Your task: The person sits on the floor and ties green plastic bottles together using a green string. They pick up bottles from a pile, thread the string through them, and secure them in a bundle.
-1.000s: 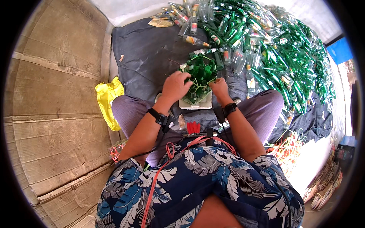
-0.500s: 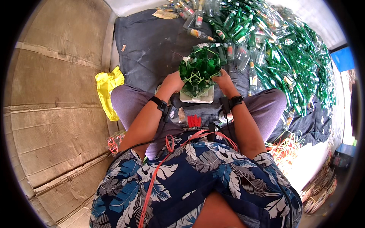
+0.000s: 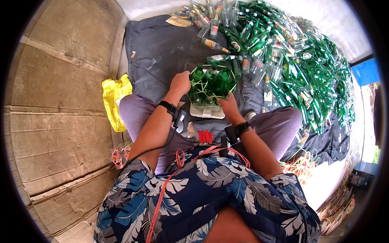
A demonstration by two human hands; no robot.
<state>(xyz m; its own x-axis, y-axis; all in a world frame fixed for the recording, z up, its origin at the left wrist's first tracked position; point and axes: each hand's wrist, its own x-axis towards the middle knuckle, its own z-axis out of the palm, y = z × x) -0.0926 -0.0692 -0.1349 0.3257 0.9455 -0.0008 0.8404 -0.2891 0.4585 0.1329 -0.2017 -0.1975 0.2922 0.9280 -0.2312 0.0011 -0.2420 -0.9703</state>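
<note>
Both gripping the bundle of green bottles [image 3: 211, 83]: left hand [image 3: 180, 83] on its left side, right hand [image 3: 227, 104] on its near right. Bundle upright on white block [image 3: 207, 112], between knees.

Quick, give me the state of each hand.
Left hand: closed on the bundle of green bottles.
Right hand: gripping the same bundle's near side.

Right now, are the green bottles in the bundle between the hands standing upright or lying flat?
Upright. The bundle of green bottles shows necks and caps facing the camera, green cord looped around them, left hand and right hand at its sides.
</note>
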